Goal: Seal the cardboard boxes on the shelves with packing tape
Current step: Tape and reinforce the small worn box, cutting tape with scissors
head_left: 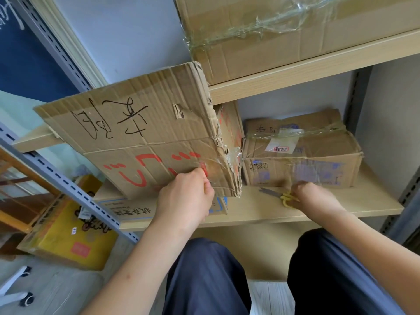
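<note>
A worn cardboard box (141, 133) with black and red writing juts out from the middle shelf (318, 208), tilted, with clear tape wrinkled at its near corner. My left hand (186, 196) pinches the box's lower edge near that corner. To the right, my right hand (311, 194) grips the yellow handles of scissors (281, 196), whose blades lie on the shelf pointing left. Behind the scissors sits a smaller taped box (300, 155). No tape roll is visible.
On the upper shelf (295, 76) sits a large taped box (272, 30). A flat printed box (127, 208) lies under the tilted one. A yellow carton (68, 237) stands on the floor at left beside a grey metal upright (68, 185). My knees are below the shelf.
</note>
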### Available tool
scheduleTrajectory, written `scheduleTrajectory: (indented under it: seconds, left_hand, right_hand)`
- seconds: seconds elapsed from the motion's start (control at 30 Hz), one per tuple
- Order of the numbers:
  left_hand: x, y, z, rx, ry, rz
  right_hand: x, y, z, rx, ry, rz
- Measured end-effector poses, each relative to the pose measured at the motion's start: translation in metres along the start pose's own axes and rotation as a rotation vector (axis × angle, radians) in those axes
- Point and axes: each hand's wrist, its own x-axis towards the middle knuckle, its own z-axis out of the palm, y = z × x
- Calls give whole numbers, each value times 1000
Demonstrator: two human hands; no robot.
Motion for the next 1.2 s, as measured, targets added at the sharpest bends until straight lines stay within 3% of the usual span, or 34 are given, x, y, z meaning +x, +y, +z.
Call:
scheduleTrajectory:
  seconds: [0.03,0.1,0.17,0.23,0.33,0.5,1.0,1.2]
  left_hand:
    - [-1,-1,-2,-7,-14,10]
    - [-2,-2,-7,-25,-38,39]
    - [-2,-3,-10,-39,-62,53]
    - [-2,-4,-10,-35,-69,49]
    - [-4,-3,-9,-39,-78,52]
    - [-6,-5,-9,-74,-101,64]
    - [-11,0,-11,-71,-115,23]
    - [-6,-6,-5,-45,-211,-3]
  right_hand:
    - [-15,2,-3,34,1,1]
    - [-51,6,-1,454,-44,-57]
    - [-90,-3,-2,992,-222,-170]
    - [-107,-25,1,1230,-365,-294]
    - [-98,-65,10,1199,-428,-437]
    - [-74,-107,0,1202,-477,-429]
    - [-60,-137,10,1540,-233,-436]
    - [-57,-126,15,1355,-190,-417]
